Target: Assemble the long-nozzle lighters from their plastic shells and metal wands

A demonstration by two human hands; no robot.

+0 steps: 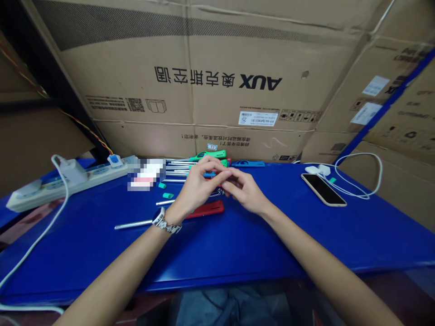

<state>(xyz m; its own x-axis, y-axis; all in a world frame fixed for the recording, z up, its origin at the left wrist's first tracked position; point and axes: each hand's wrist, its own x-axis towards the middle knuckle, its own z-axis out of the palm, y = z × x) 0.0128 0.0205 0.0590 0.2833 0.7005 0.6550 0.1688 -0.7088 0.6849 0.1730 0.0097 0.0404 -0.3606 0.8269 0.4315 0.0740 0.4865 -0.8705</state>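
My left hand (pixel 201 181) and my right hand (pixel 244 188) meet above the blue table (pixel 272 244), thumbs and fingertips pressed together. Whatever lies between the fingertips is hidden or too small to name. Just below them, a red long-necked lighter (pixel 212 208) points its metal tube left, partly covered by my left wrist. Behind my hands lie several more such lighters, among them a green one (pixel 217 155) and a blue one (pixel 249 163). Small green caps (pixel 167 195) rest left of my left hand. A watch and a bracelet circle my left wrist.
A large cardboard box (pixel 217 99) walls off the back. At left stands a white power strip (pixel 98 170) with plugs and a white cable (pixel 50 222). A phone (pixel 324 189) lies at right beside a charger and a looped white cable (pixel 379 172).
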